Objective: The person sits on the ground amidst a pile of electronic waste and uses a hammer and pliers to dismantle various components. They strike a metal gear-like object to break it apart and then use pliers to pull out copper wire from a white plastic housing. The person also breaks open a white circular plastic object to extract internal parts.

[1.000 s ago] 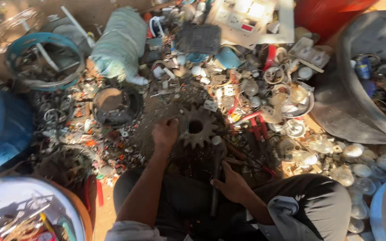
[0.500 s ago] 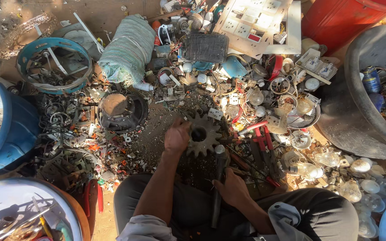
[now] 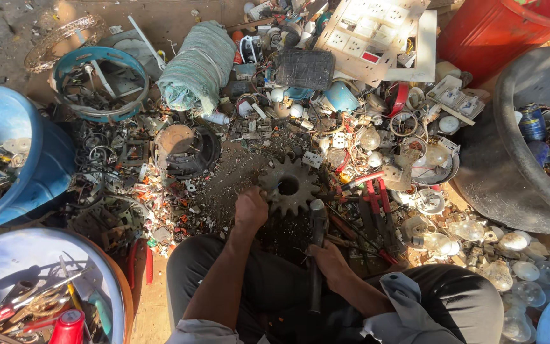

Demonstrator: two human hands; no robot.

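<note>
Rusty toothed gear wheel with round centre hole lying flat on gritty floor, mid-scene, left hand touching its near-left edge. Dark hammer lying just right of it, head far, handle running near, gripped by right hand.

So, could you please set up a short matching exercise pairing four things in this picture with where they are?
Things:
1. left hand
2. right hand
3. red barrel
4. blue tub

Places:
A. far left edge of the view
B. top right corner
C. on the rim of the toothed gear
D. around the handle of the hammer

Pairs: 1-C, 2-D, 3-B, 4-A
</note>
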